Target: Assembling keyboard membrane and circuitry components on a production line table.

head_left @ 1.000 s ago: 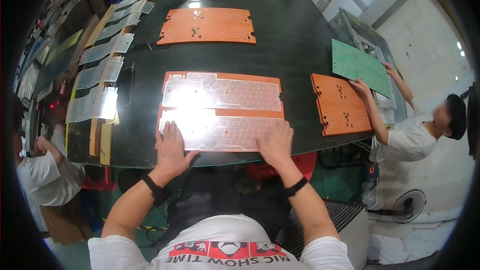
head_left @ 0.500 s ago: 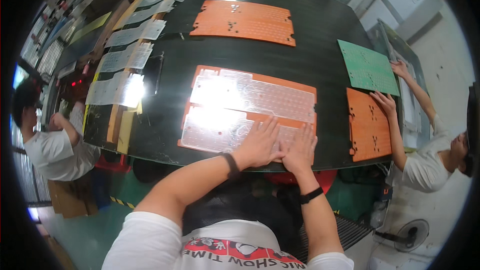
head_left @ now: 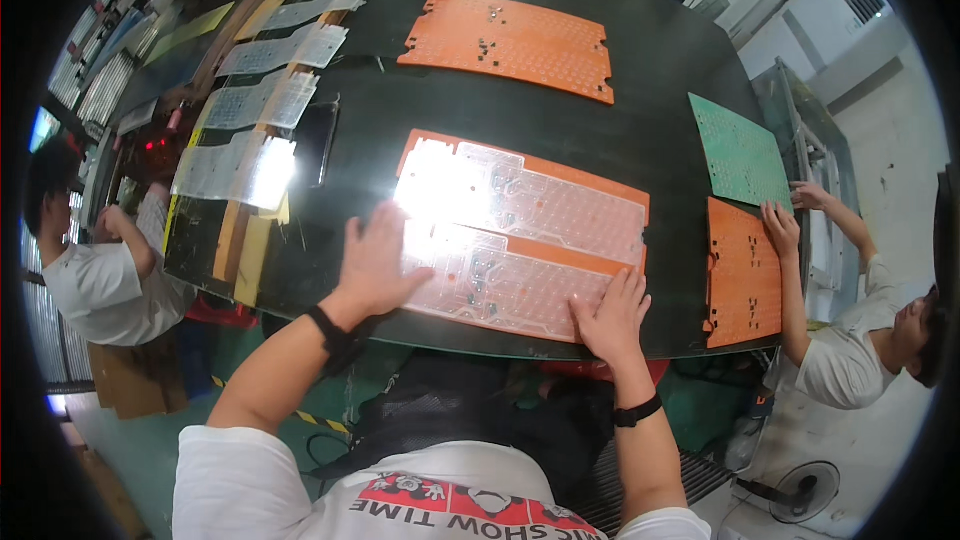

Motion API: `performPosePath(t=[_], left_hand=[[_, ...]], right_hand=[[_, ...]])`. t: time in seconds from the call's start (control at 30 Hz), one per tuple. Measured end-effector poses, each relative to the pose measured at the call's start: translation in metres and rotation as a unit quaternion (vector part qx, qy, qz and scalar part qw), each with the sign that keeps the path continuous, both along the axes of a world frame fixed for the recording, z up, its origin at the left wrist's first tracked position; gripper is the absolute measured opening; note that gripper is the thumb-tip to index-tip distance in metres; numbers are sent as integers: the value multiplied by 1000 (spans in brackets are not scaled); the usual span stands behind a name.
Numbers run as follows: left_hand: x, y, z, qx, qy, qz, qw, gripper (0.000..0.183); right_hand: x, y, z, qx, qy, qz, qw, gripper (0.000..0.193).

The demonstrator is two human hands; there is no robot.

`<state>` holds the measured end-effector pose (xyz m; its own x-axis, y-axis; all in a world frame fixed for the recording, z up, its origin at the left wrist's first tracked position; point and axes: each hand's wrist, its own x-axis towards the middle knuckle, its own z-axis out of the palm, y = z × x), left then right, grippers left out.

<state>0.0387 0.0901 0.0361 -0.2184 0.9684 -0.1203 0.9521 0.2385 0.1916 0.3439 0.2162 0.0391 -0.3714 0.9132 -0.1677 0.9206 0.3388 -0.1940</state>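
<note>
**Both palms flat on a clear film sheet over an orange panel**

A clear, glossy film sheet [head_left: 520, 240] printed with fine circuit tracks lies on an orange panel [head_left: 612, 195] at the near edge of a black table [head_left: 640, 110]. The panel's orange shows as a border along the far and right sides of the film and as a strip across its middle.

The left hand [head_left: 375, 262] lies open, fingers spread and palm down, on the film's near-left end, partly over the table edge just beside it. A dark band sits on that wrist. The right hand [head_left: 612, 315] is likewise open and flat, fingers fanned out, pressing the film's near-right corner. It grips nothing; it too has a dark wristband.

Beyond both hands, across the table, lies a second orange panel [head_left: 510, 40] with small cut-outs. Left of the left hand, a row of further clear film sheets [head_left: 235, 165] runs along the table's side, resting on yellowish strips.

Right of the right hand, a third orange panel [head_left: 742, 275] sits at the table's right edge, with a green board [head_left: 740, 150] beyond it. A co-worker's hand [head_left: 782, 230] rests on that orange panel; another person in a white shirt [head_left: 95, 285] sits at the far left.
</note>
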Motion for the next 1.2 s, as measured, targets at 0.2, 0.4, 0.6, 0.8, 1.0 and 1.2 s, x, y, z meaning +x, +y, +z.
performPosePath(t=[0.2,0.4,0.6,0.8,1.0,1.2], left_hand=[[0,41,-11,42,63,6,997,82],[36,61,-9,-12,-28,-19,999,88],[114,111,-49,75,-148,-76,983,95],[134,174,-25,58,-40,-204,976,91],[67,152,-36,81,-25,-152,985,85],[20,125,-35,92,-11,-102,990,84]], right_hand=[[-107,38,-21,71,235,172,954,74],[-59,81,-52,57,55,36,996,80],[-27,97,-45,104,11,-17,994,87],[-9,100,-35,72,16,4,997,85],[-12,100,-41,107,10,-2,994,85],[-12,98,-37,97,25,-4,995,89]])
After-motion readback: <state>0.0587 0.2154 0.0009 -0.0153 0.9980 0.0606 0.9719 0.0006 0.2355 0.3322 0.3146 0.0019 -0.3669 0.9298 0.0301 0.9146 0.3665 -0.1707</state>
